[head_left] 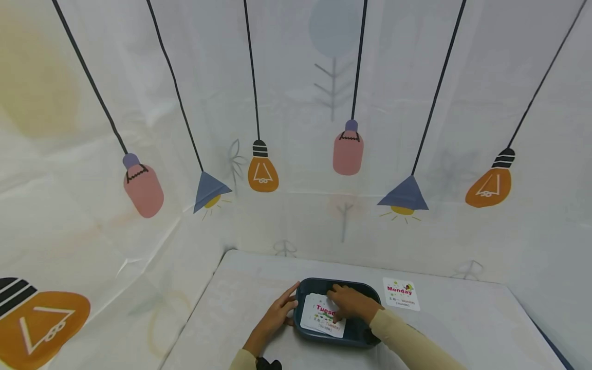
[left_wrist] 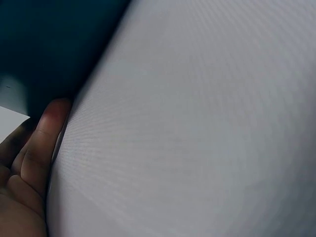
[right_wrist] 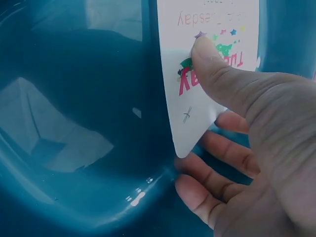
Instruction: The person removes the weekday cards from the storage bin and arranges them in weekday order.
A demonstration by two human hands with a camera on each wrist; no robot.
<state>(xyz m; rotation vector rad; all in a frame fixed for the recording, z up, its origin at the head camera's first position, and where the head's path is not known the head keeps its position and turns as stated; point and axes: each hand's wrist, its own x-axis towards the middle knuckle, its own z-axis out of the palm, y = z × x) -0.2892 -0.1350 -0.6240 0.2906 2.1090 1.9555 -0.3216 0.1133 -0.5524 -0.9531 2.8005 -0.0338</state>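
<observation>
A dark teal tray [head_left: 356,329] lies on the white table with white printed cards in it. My right hand [head_left: 352,303] reaches into the tray and holds the Tuesday card [head_left: 316,321]. In the right wrist view, the thumb [right_wrist: 210,61] presses on the printed face of the Tuesday card [right_wrist: 182,123], while the fingers curl at its lower edge and behind it. Offset card edges show under it in the head view. My left hand [head_left: 276,312] rests against the tray's left end, its fingers [left_wrist: 44,133] touching the outer wall in the left wrist view.
The Monday card [head_left: 401,294] lies face up on the table [head_left: 458,329], just right of the tray. White fabric printed with hanging lamps [head_left: 300,221] rises behind the table and along its left side.
</observation>
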